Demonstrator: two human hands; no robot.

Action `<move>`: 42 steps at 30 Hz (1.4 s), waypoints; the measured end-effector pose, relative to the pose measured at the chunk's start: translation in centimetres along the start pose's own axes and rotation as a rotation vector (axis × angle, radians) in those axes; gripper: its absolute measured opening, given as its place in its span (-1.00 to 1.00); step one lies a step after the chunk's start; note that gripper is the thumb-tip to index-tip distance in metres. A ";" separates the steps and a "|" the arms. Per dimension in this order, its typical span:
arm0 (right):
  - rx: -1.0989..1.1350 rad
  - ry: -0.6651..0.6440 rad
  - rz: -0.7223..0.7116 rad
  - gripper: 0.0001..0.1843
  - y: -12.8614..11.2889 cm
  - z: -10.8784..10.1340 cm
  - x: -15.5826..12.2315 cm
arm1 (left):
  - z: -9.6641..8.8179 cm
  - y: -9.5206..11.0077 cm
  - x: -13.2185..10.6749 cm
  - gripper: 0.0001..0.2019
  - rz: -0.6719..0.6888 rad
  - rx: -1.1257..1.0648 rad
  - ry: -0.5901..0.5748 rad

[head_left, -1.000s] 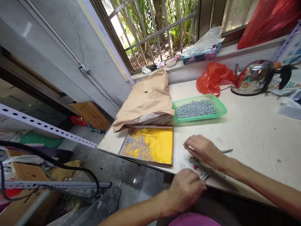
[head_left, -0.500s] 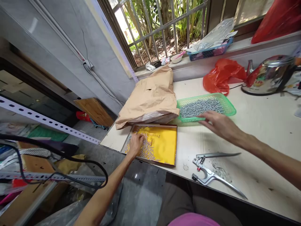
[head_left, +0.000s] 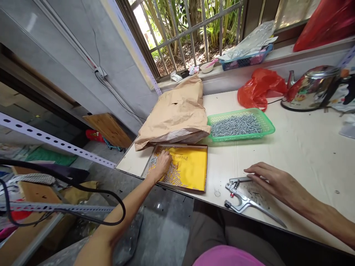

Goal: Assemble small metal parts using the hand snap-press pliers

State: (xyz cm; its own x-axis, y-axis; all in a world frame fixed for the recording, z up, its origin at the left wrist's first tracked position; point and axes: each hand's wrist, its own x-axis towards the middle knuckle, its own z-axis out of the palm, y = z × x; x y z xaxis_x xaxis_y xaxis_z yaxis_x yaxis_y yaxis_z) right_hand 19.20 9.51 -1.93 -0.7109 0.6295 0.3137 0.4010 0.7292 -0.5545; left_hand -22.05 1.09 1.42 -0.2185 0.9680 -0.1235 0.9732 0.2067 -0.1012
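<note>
Left hand (head_left: 163, 163) reaches far out to the yellow-lined tray (head_left: 194, 170) at the counter (head_left: 302, 147) edge, fingers curled down among the small metal pieces (head_left: 169, 176) heaped at the tray's near left; whether it has pinched one up I cannot tell. Right hand (head_left: 273, 180) lies flat and open, fingertips resting on the upper handle of the metal pliers (head_left: 244, 197), which lie on the counter just right of the tray, unlifted. Beyond them sits a green basket (head_left: 266, 123) filled with similar silvery pieces, beside a brown paper bag (head_left: 177, 111). This looks like the pick-up step: one piece being gathered. Next would call for a closed grip on the pliers and bringing the piece to their jaws
</note>
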 end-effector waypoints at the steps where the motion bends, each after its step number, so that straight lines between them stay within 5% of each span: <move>1: 0.005 -0.001 0.007 -0.72 -0.1 0.0 -0.4 | -0.1 0.0 0.1 -0.75 0.023 -0.010 -0.008; 13: 0.021 -0.049 0.078 -0.69 -2.0 -0.4 -3.6 | -1.0 -0.4 1.3 -0.83 0.072 -0.043 0.011; 18: -0.067 -0.200 0.091 -0.71 -3.0 -0.6 -4.7 | -1.9 3.5 0.5 -0.86 -0.057 -0.341 0.148; 20: -0.139 -0.258 0.107 -0.74 -3.2 -0.1 -5.2 | -2.5 6.9 -0.8 -0.81 -0.073 -0.658 0.064; 23: -0.210 -0.285 0.107 -0.78 -3.1 0.7 -5.6 | -2.8 12.7 -3.2 -0.72 -0.049 -1.092 -0.215; 28: -0.287 -0.268 0.120 -0.76 -1.9 1.0 -5.3 | -1.4 19.2 -5.0 -0.72 -0.100 -1.347 -0.469; 42: -0.331 -0.196 0.093 -0.76 -0.2 0.8 -5.5 | 1.0 21.8 -4.8 -0.63 -0.313 -1.417 -0.739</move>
State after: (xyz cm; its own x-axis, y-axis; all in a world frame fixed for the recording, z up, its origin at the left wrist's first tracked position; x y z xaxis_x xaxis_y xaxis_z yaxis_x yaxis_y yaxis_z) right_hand 22.55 5.68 -4.13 -0.7467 0.6571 0.1033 0.6107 0.7387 -0.2852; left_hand 0.15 0.79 -1.13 0.0121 0.6764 -0.7365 0.0794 0.7336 0.6750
